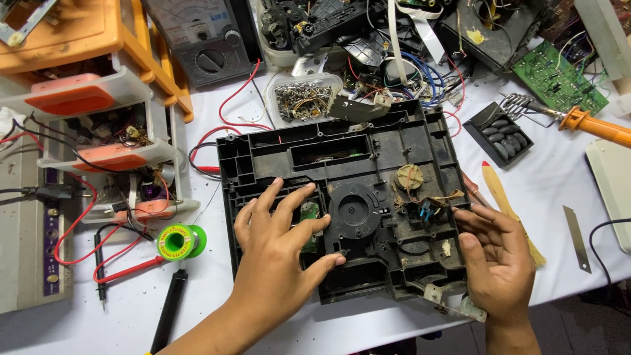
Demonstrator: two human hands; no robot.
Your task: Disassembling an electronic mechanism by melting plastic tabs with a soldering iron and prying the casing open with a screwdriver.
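Note:
A black plastic chassis point(368, 141) of an opened disc drive lies flat on the white table, dusty, with a round hub point(355, 212) at its middle and a small brass-coloured motor point(409, 177) to the right. My left hand point(279, 253) rests palm down on its left front part, fingers spread over a small green circuit board point(309, 212). My right hand point(499, 256) holds the chassis by its right front edge, thumb on top near loose wires point(437, 200).
Behind the chassis stand a clear tub of metal parts point(303, 97), tangled wires, a multimeter point(204, 39) and a green circuit board point(559, 77). Left: parts drawers point(98, 125), a solder spool point(179, 242), red probe leads. Right: a soldering iron point(591, 123), a blade point(576, 238).

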